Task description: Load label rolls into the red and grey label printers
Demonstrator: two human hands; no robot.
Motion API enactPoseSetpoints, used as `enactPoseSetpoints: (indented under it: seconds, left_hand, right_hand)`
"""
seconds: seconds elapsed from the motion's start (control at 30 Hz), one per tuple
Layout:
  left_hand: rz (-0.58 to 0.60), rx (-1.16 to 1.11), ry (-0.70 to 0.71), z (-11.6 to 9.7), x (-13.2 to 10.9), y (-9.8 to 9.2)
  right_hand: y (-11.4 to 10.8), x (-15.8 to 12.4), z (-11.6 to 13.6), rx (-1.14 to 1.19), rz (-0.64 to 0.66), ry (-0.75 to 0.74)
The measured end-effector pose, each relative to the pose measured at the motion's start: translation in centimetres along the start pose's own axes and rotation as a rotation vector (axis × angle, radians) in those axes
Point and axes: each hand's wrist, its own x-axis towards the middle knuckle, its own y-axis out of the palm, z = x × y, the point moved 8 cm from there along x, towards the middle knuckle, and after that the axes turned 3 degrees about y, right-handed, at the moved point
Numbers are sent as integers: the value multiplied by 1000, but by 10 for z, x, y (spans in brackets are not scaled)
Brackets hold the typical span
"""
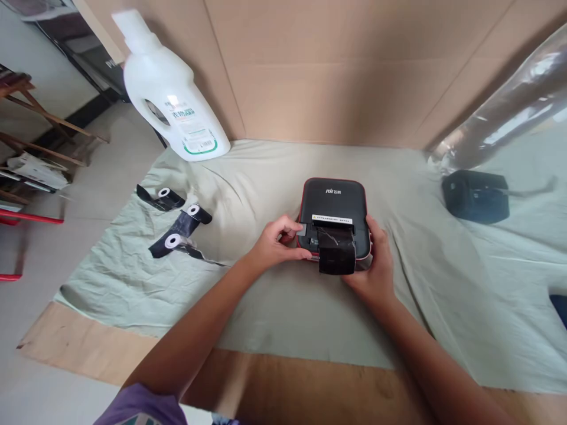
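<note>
A black label printer [334, 200] with red trim lies on the cloth in front of me. From its front slot a shiny black strip [336, 251] hangs over the front edge. My left hand [283, 241] grips the printer's front left corner, with bent fingers at a small grey tab [302, 229] and the thumb along the front side. Wrapped round the right side and front right corner is my right hand [376, 265]; its fingertips are partly hidden behind the printer.
Several partly unrolled black rolls [173, 241] lie to the left. A white detergent bottle [177, 100] stands behind them, near a cardboard wall [319, 77]. At the right are a dark device [476, 196] and clear plastic wrap [500, 112]. Pale green cloth [266, 313] covers the wooden table [88, 339].
</note>
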Motion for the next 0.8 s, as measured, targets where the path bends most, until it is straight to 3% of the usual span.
enactPoseSetpoints:
  seconds: [0.33, 0.6, 0.8]
  left_hand:
    - [-2, 14, 143, -4, 4, 1]
    - [-170, 189, 165, 15, -8, -18]
    - [-143, 268, 199, 5, -3, -12]
  right_hand:
    - [2, -1, 3, -72, -30, -68]
    - [5, -1, 7, -54, -12, -73]
    - [9, -7, -6, -61, 26, 49]
